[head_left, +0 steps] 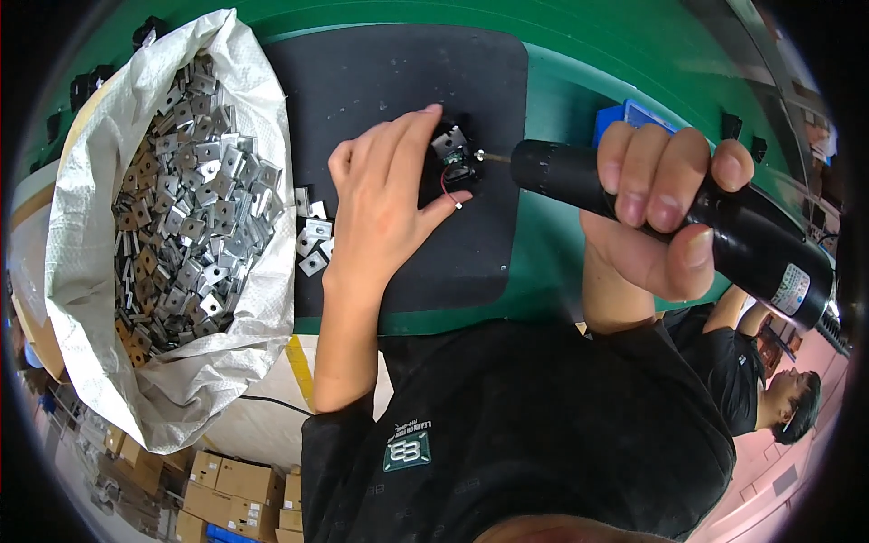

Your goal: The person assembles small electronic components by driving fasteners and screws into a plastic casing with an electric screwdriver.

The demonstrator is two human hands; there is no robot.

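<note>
My left hand holds a small black part on the mat, fingers along its far side and thumb at its near side. A bent metal clip sits on the part, and a thin red wire loops out beside my thumb. My right hand is wrapped around a black electric screwdriver, held almost level. Its bit points left, with a small silver screw at the tip, right beside the part. Whether the screw touches the part I cannot tell.
A white woven sack full of metal clips stands at the left. Several loose clips lie on the black mat by my left wrist. Behind the screwdriver is a blue bin. Another person is at the lower right.
</note>
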